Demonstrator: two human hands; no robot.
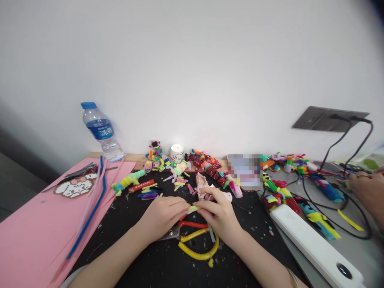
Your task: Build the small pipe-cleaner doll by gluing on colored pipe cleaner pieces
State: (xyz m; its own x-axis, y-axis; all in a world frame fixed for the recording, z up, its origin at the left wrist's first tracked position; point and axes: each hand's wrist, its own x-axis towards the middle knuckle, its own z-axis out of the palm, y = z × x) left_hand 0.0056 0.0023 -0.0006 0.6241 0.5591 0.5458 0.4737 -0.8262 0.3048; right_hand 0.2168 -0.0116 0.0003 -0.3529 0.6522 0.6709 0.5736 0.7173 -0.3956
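On the far left a pink sheet (pixel 33 236) lies on the counter (pixel 156 260), with a blue pipe cleaner (pixel 90 220) running along its right edge and a pair of pliers (pixel 78 172) near its upper end. A water bottle (pixel 101 131) stands behind it against the wall, at about ten o'clock from the hands.

In the middle, the left hand (pixel 163 215) and the right hand (pixel 219 214) come together, fingertip to fingertip, over the black mat. Between them they pinch a small yellow-green piece (pixel 193 208), probably a short bit of pipe cleaner. Its long axis lies nearly left to right, so each hand holds one end of it; the left fingers close on the end at nine o'clock, the right fingers on the end at three o'clock. Both hands are equally near to it, and it is just above the counter, not resting on it. The right hand seems to hold also a pale pink piece (pixel 220 196) under its upper fingers, but I cannot tell exactly how.

Directly below the hands, at six o'clock, lies a pair of scissors with yellow handles (pixel 199 248), and an orange-red handled tool (pixel 192 224) is touching them.

At twelve o'clock, near the wall, a row of colourful pipe-cleaner figures (pixel 207 166) and a small white jar (pixel 177 153) stand.

To the right, a white power strip (pixel 312 244) lies diagonally, with black cables (pixel 336 152) going up to a wall socket. At the far right edge another person's hand (pixel 367 190) rests among more figures, well apart from the two hands.
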